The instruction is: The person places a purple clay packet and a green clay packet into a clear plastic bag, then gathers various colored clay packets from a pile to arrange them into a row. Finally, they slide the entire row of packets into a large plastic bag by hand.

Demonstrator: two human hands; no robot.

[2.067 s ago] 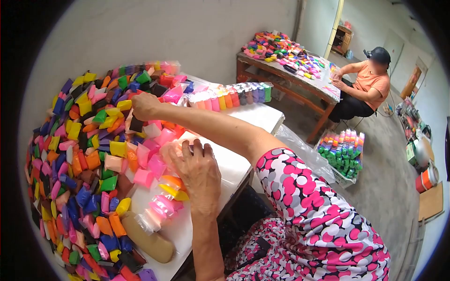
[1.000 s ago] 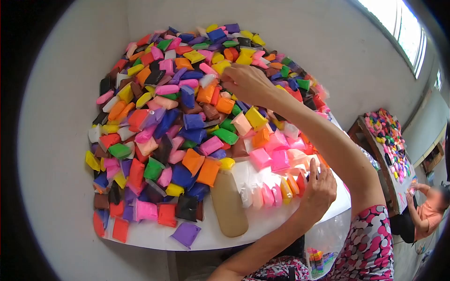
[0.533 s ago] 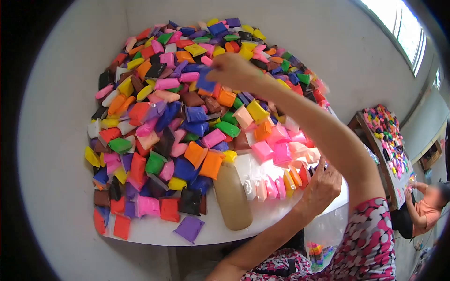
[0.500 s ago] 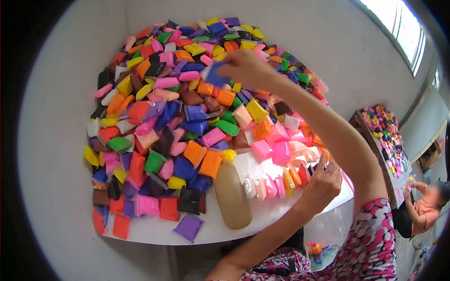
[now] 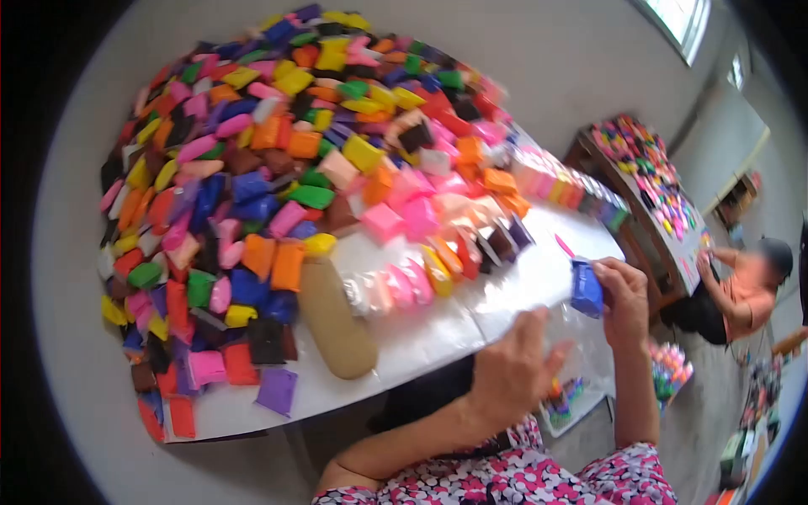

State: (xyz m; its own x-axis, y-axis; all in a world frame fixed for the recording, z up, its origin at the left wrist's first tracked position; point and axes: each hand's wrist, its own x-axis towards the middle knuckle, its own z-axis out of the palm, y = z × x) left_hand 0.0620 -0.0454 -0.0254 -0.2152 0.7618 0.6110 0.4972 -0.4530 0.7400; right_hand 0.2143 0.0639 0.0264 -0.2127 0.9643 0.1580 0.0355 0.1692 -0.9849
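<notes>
Many small wrapped packets, in pink, yellow, orange, red, green, blue, purple, brown, black and white, lie in one wide heap (image 5: 252,168) that fills the left and upper middle of the frame. They cover much of my table (image 5: 539,261), whose bare white top shows from the lower left edge across to the right of centre. Towards the upper right stands a second table (image 5: 680,231) bearing another coloured pile (image 5: 635,160), and a person (image 5: 745,290) in an orange top and dark cap sits beside it at the right. Near the middle, a slanting row of packets (image 5: 438,265) stands on my table, running from clear and pale at its left end through pink, yellow, orange and red to dark ones at its right. Up and right of it, by the table's far edge, lies a wrapped multicoloured row (image 5: 572,185). Just left of the slanting row, a tan rounded slab (image 5: 332,320) lies flat, its lower end near the front edge.

Low in the frame, right of centre, my left hand (image 5: 526,362) is raised with its fingers spread; it is blurred, but I seem to hold nothing in it. To its right, my right hand (image 5: 613,290) pinches a blue packet (image 5: 587,289) between thumb and fingers, held up near the table's right end, apart from the slanting row. Smallest is a thin pink strip (image 5: 564,245) on the white top, just up and left of that blue packet
</notes>
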